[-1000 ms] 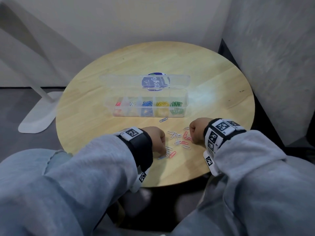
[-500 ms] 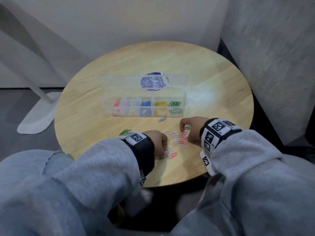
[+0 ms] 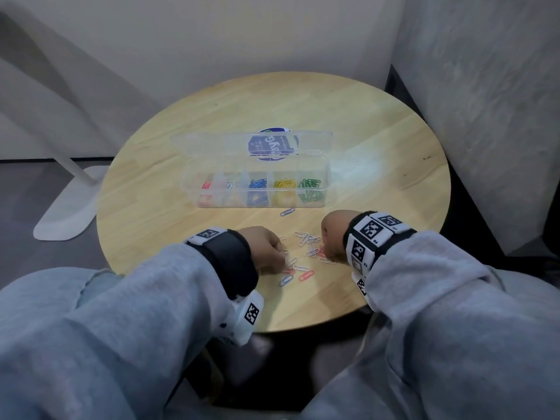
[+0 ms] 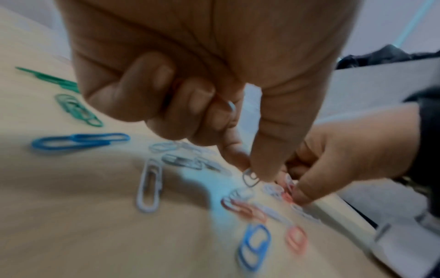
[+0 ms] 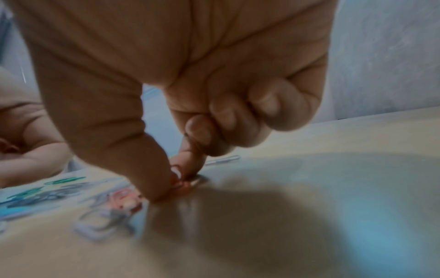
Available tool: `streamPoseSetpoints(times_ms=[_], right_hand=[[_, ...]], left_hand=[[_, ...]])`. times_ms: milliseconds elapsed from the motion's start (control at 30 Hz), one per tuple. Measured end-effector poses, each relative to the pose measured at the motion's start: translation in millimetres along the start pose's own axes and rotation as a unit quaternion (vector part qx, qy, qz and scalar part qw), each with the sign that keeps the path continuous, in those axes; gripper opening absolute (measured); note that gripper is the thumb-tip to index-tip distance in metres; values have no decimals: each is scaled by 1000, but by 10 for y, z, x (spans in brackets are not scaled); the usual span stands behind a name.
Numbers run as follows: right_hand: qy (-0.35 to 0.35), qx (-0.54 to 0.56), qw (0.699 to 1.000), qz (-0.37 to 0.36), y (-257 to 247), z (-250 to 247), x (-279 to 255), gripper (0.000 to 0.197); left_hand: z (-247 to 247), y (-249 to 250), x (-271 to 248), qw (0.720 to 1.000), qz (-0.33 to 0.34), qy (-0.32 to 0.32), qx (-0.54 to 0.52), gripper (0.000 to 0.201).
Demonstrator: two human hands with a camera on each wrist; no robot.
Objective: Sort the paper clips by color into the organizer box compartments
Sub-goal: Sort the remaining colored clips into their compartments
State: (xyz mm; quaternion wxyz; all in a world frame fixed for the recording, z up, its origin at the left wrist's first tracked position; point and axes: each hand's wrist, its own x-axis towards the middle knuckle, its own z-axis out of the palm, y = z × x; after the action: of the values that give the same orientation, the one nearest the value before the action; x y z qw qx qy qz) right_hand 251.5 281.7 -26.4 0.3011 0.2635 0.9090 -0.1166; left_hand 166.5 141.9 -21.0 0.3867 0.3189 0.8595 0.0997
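1. The round pale wooden table [image 3: 378, 140] carries the clear plastic organizer box [image 3: 326, 180] at twelve o'clock from my hands; the loose coloured wire paper clips [image 3: 306, 259] lie between them.
2. My left hand [image 3: 266, 248], fingers curled, pinches a white clip [image 4: 250, 177]; I should lift it straight up.
3. My right hand [image 3: 333, 234] pinches a red clip [image 5: 184, 185]; I should pull it clear of its neighbours.

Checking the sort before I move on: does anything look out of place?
One blue paper clip lies alone on the table, just in front of the organizer box, apart from the loose pile between the hands. Box compartments look one colour each.
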Motion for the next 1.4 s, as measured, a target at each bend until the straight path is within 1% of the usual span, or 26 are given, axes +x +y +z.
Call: streamPoseSetpoints(times_ms=[33, 100, 133, 200, 267, 333, 400, 467, 533, 633, 700, 733, 767, 867, 967, 1033, 1100, 1167, 1200, 1233, 1267, 1300, 1333, 1367, 1400], right_hand=[[7, 1, 1000, 0, 6, 3, 2, 3], [4, 4, 1000, 3, 15, 10, -6, 3], [-2, 4, 1000, 7, 19, 12, -8, 6], [1, 28, 1000, 13, 44, 15, -4, 19], [0, 42, 999, 14, 70, -12, -17, 22], [-6, 45, 999, 8, 94, -51, -36, 20], [-4, 54, 998, 7, 136, -88, -52, 27], [8, 69, 998, 11, 176, -104, -57, 21], [18, 93, 995, 13, 196, -101, -50, 12], [22, 150, 988, 4, 213, -82, -44, 16], [18, 202, 979, 4, 231, -84, -65, 20], [19, 210, 978, 1, 236, -85, -75, 22], [20, 201, 979, -2, 235, -92, -91, 24], [22, 124, 992, -10, 199, -81, -99, 25], [9, 85, 996, -17, 185, -57, -63, 21], [3, 73, 997, -18, 187, -68, -29, 17], [-4, 64, 998, -14, 171, -75, 1, 15], [-11, 12, 1000, -13, 127, -59, 4, 7], [-13, -15, 1000, -12, 110, -47, 0, 9], [-7, -17, 1000, -8, 105, -38, -8, 10], [-5, 16, 1000, 0, 117, -55, -34, 6], [3, 75, 997, 0, 152, -82, -57, 9], [5, 147, 989, -1, 189, -126, -89, 17], [6, 231, 973, -9, 233, -171, -117, 20], [8, 318, 948, -21, 277, -223, -140, 21]], left_hand=[[-41, -4, -10, 1000, -2, 12, -9, 13], [-116, -5, -2, 999, -6, 42, 18, 13], [-140, -1, 6, 997, -5, 58, 42, 14], [-157, 17, 18, 994, -3, 81, 74, 16], [-139, 35, 27, 992, 7, 88, 87, 17], [-99, 72, 17, 991, 31, 76, 103, 15], [-57, 128, -8, 988, 58, 51, 134, 10], [-14, 175, -31, 981, 73, 31, 177, 12], [26, 191, -28, 975, 78, 20, 208, 16], [68, 194, -15, 970, 72, 11, 230, 7], [90, 185, -9, 968, 67, 10, 240, 8], [97, 186, -10, 968, 64, 12, 243, 8], [102, 189, -11, 968, 61, 13, 244, 9], [106, 178, 0, 971, 49, 2, 235, 13], [76, 128, -12, 983, 33, 0, 182, 13], [6, 97, -46, 994, 25, 6, 102, 16], [-82, 86, -72, 1000, 18, -14, -8, 23], [-157, 94, -86, 991, 12, -32, -128, 29], [-182, 94, -87, 981, 4, -33, -190, 33], [-200, 90, -81, 968, -4, -31, -250, 36], [-215, 82, -75, 953, -9, -31, -301, 38], [-229, 73, -67, 938, -9, -32, -344, 39], [-243, 66, -59, 923, -5, -35, -382, 39], [-256, 61, -59, 910, -2, -39, -413, 38], [-266, 60, -58, 897, -1, -41, -440, 36]])
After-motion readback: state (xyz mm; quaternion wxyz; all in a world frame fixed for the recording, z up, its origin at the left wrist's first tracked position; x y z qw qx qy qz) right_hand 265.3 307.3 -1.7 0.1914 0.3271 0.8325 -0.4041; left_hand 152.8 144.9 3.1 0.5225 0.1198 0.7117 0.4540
